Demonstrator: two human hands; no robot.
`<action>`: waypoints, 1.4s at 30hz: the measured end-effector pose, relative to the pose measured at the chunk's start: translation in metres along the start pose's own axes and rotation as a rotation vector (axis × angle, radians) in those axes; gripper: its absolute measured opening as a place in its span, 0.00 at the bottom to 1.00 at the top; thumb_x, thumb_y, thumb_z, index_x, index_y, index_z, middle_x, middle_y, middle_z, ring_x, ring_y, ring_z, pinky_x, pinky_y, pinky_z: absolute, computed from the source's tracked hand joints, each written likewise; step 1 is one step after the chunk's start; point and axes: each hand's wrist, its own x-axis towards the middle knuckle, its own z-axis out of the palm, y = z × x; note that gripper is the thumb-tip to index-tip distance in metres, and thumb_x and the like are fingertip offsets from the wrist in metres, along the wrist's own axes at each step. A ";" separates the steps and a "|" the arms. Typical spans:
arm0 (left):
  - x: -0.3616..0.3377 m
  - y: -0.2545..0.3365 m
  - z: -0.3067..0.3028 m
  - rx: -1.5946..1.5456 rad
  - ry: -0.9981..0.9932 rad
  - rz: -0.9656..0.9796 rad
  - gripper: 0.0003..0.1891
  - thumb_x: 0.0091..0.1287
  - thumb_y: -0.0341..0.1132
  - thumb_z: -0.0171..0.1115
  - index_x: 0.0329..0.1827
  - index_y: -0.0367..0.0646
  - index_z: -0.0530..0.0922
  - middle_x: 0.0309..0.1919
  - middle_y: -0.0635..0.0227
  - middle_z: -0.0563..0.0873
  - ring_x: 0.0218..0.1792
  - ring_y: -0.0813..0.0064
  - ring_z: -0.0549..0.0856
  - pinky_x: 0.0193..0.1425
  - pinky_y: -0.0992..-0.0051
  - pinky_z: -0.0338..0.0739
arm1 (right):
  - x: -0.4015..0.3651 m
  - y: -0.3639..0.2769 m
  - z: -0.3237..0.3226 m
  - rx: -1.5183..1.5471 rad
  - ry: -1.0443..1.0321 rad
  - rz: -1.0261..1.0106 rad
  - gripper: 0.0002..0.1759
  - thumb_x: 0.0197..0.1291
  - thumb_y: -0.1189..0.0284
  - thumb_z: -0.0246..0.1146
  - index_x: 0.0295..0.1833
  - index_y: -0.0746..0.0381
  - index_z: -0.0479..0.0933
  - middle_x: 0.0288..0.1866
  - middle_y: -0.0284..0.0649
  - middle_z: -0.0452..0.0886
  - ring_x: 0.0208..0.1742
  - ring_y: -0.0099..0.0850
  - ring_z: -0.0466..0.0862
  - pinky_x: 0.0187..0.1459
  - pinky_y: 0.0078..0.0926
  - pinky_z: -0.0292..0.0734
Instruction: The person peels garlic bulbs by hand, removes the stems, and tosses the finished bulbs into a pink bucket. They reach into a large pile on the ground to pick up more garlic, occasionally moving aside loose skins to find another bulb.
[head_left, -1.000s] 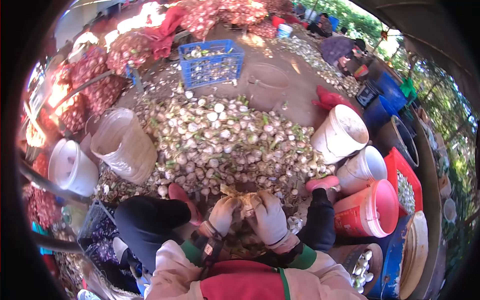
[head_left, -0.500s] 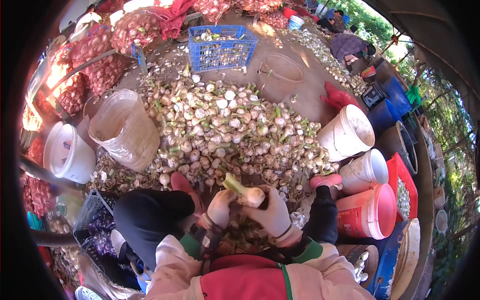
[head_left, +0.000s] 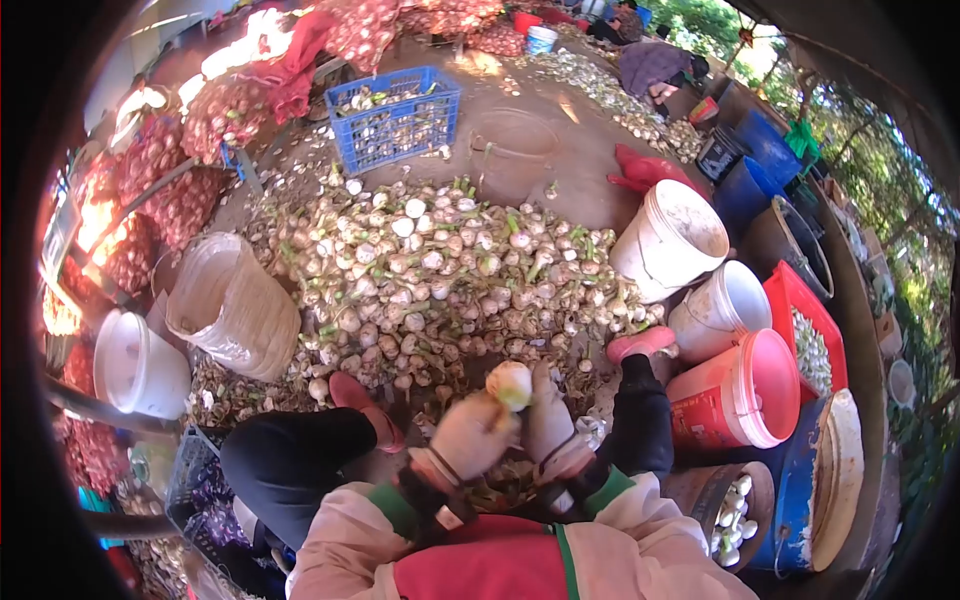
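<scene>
A pale round bulb [head_left: 510, 386] is held up in front of my lap, between my two gloved hands. My left hand [head_left: 474, 434] is closed round its lower left side. Close on the bulb's right is my right hand [head_left: 547, 422], its fingers pointing up; whether it grips anything is too small to tell. Beyond my hands a wide heap of bulbs with stalks [head_left: 430, 270] spreads over the ground. Loose peelings lie below and between my hands.
A worn white bucket [head_left: 235, 310] stands at the left; white buckets [head_left: 640, 250] and a red bucket [head_left: 710, 400] stand at the right. Behind the heap is a blue crate [head_left: 395, 135]. Another person [head_left: 655, 70] bends down far back. My shoes flank the heap's near edge.
The bulb has turned from lying sideways, stalk to the left, to showing its round end upward. My left hand has moved right, nearer my right hand. The whole view has shifted.
</scene>
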 end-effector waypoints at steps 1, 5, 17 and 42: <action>0.004 -0.001 -0.013 -0.075 0.089 -0.036 0.05 0.63 0.26 0.58 0.39 0.35 0.80 0.33 0.58 0.85 0.39 0.70 0.86 0.45 0.72 0.79 | -0.014 -0.010 0.015 -0.009 0.007 -0.132 0.25 0.73 0.62 0.54 0.66 0.69 0.67 0.51 0.44 0.82 0.49 0.36 0.83 0.53 0.29 0.77; 0.001 0.017 -0.007 -0.132 0.158 0.010 0.07 0.62 0.25 0.58 0.41 0.35 0.79 0.31 0.61 0.85 0.33 0.68 0.85 0.38 0.72 0.79 | -0.016 -0.036 0.009 -0.048 0.089 -0.189 0.23 0.74 0.63 0.51 0.66 0.68 0.68 0.51 0.43 0.81 0.49 0.29 0.81 0.49 0.25 0.78; 0.000 0.003 0.012 -0.286 0.278 -0.099 0.10 0.69 0.34 0.58 0.31 0.39 0.79 0.29 0.60 0.83 0.27 0.63 0.83 0.37 0.66 0.79 | -0.046 -0.056 -0.010 0.045 0.135 -0.199 0.15 0.67 0.64 0.59 0.48 0.66 0.75 0.34 0.33 0.79 0.34 0.20 0.78 0.35 0.19 0.73; -0.049 -0.016 -0.030 0.357 0.475 -0.048 0.09 0.59 0.34 0.66 0.39 0.39 0.83 0.38 0.55 0.84 0.40 0.53 0.83 0.44 0.63 0.79 | -0.020 -0.006 0.099 0.017 0.105 -0.058 0.17 0.70 0.64 0.50 0.59 0.59 0.70 0.50 0.37 0.78 0.46 0.25 0.78 0.46 0.23 0.75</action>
